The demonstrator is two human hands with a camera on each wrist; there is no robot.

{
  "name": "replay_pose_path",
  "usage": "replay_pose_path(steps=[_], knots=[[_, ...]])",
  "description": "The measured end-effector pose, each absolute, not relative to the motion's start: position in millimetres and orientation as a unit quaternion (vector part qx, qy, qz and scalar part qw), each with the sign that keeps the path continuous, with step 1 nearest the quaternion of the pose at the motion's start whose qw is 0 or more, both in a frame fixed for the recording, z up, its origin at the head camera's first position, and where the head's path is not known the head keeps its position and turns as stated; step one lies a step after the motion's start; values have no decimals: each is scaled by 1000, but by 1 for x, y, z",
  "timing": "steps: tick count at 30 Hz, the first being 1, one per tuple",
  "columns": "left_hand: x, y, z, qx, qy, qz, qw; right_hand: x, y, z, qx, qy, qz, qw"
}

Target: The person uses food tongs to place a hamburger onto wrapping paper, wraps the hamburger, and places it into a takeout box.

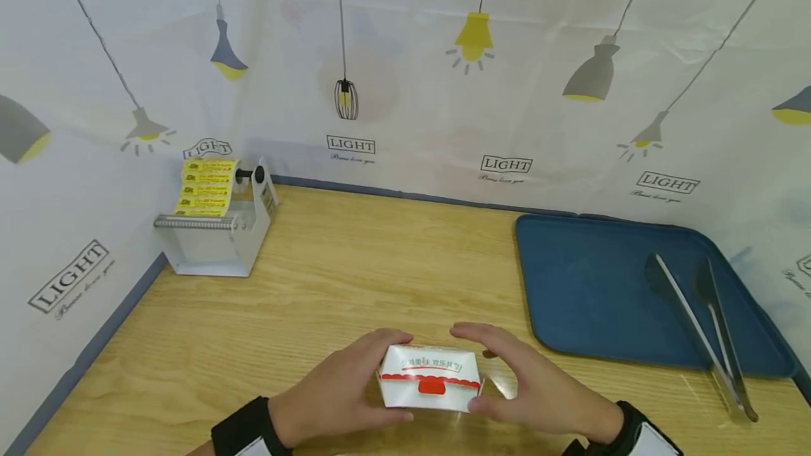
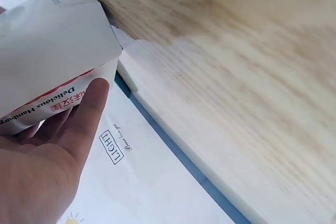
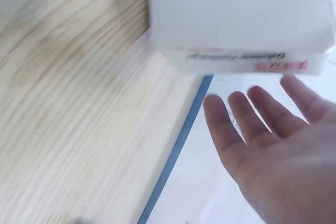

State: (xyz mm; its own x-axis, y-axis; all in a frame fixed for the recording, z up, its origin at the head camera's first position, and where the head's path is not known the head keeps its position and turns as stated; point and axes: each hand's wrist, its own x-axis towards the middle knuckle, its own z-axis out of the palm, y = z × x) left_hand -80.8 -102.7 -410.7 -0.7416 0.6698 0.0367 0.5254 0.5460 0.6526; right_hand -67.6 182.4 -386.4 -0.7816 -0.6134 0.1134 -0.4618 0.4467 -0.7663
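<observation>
A closed white paper burger box (image 1: pixel 431 394) with a red scalloped line and a red tab sits between the two hands in the head view. My left hand (image 1: pixel 345 389) holds its left end, fingers at the back and thumb at the front. The left wrist view shows a finger of that hand (image 2: pixel 47 166) against the box's printed side (image 2: pixel 58 51). On the other side my right hand (image 1: pixel 538 389) is spread, its thumb close to the front right corner. In the right wrist view its fingers (image 3: pixel 231 129) lie apart from the slightly blurred box (image 3: pixel 241 24).
A blue tray (image 1: pixel 595 294) lies at the right, with metal tongs (image 1: pixel 709 336) reaching over its front edge. At the back left stands a white dispenser (image 1: pixel 212 248) with a roll of yellow labels (image 1: pixel 205 187). A lamp-printed sheet (image 1: pixel 412 90) rises behind the wooden table (image 1: pixel 380 252).
</observation>
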Motion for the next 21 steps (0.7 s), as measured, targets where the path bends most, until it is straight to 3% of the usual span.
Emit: replay_pose_path(steps=[9, 21], knots=[[-80, -103, -414, 368, 863, 338, 75, -64, 144, -375, -349, 855, -380, -48], [-80, -102, -414, 347, 871, 340, 81, -60, 136, -380, -303, 867, -388, -75]])
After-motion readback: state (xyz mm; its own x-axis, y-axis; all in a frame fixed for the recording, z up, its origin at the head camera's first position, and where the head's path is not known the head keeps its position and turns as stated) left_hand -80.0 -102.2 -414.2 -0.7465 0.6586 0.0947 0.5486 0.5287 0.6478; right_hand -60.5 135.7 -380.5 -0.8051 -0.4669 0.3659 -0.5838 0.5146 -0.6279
